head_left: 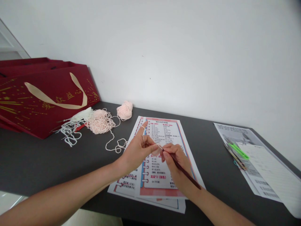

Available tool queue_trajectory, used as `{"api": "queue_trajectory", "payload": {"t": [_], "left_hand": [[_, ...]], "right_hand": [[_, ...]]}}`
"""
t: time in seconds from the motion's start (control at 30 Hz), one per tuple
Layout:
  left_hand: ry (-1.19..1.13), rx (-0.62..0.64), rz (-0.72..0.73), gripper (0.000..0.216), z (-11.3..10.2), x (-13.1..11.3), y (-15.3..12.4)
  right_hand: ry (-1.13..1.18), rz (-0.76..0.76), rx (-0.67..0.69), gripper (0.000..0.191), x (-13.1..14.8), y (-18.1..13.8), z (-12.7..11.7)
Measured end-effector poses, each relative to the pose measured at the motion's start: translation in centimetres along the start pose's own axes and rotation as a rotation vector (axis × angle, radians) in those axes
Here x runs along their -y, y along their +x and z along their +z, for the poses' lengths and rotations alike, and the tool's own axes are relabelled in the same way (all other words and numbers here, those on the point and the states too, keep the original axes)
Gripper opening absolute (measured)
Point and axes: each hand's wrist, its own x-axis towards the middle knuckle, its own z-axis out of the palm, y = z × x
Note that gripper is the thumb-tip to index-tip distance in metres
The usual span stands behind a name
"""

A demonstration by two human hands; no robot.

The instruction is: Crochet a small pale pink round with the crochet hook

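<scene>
My left hand (137, 147) pinches a small pale pink crochet piece (156, 152) between thumb and fingers, its index finger raised with a strand of yarn looped around it. In my right hand (176, 158) is a crochet hook (185, 173) with a dark brown handle, held like a pen, its tip at the crochet piece. Most of the piece is hidden by the fingers. From the left hand the yarn (115, 148) trails over the table to a loose pink yarn heap (100, 121). Beneath both hands lie printed pattern sheets (164, 191).
Dark red gift bags (47, 97) lean at the left. A pink yarn ball (124, 110) and tangled white yarn (71, 130) lie near them. At the right are papers (265, 169), bright green snips (238, 151) and a slim pointed tool (236, 158). A white wall (188, 62) rises behind the dark table (94, 175).
</scene>
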Motion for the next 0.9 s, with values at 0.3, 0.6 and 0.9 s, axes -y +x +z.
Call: {"api": "queue_trajectory", "payload": {"t": [0.3, 0.6, 0.9], "left_hand": [[0.152, -0.045, 0.102, 0.085, -1.2, 0.2, 0.3], [0.659, -0.088, 0.407, 0.02, -1.4, 0.5, -0.3], [0.682, -0.049, 0.395, 0.038, -1.6, -0.1, 0.1]], "right_hand": [[0.526, 0.319, -0.017, 0.013, 0.5, 1.0, -0.3], [0.473, 0.423, -0.068, 0.018, 1.9, 1.4, -0.8], [-0.135, -0.006, 0.123, 0.013, 1.1, 0.9, -2.2]]}}
